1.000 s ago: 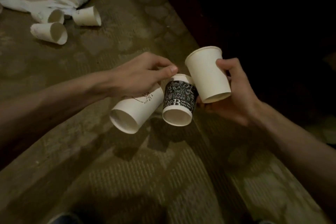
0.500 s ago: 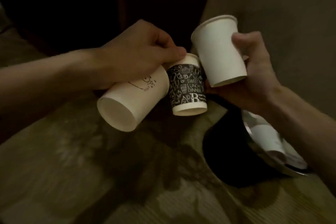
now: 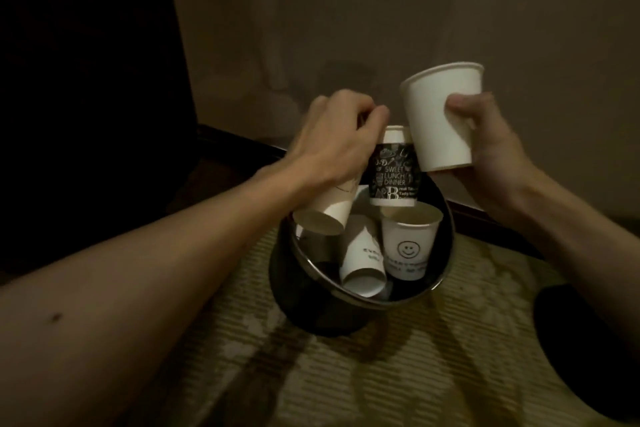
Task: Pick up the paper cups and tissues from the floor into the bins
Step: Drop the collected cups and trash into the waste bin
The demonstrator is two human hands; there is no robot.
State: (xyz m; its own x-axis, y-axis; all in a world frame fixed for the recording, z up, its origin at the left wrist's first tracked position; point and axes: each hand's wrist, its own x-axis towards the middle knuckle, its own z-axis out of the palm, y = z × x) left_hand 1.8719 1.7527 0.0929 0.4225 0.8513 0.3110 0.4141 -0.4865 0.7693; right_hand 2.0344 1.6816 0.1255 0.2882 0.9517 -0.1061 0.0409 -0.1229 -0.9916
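1. "SWEET LUNCH DINNER" was printed on black cup (image 3: pixel 393 173); left hand (image 3: pixel 332 146) fingers pinched it plus tilted white cup (image 3: pixel 327 215) above bin (image 3: pixel 306 307).
2. Fingers of right hand (image 3: pixel 486 154) curled round plain white cup (image 3: pixel 441 118), just beside.
3. Inside bin stood smiley cup (image 3: pixel 408 248).

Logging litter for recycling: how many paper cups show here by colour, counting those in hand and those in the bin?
White cups: 4 (plain cup in the right hand; tilted cup in the left hand; smiley cup and tipped cup in the bin)
Black printed cup: 1, left hand
Total: 5 plainly visible
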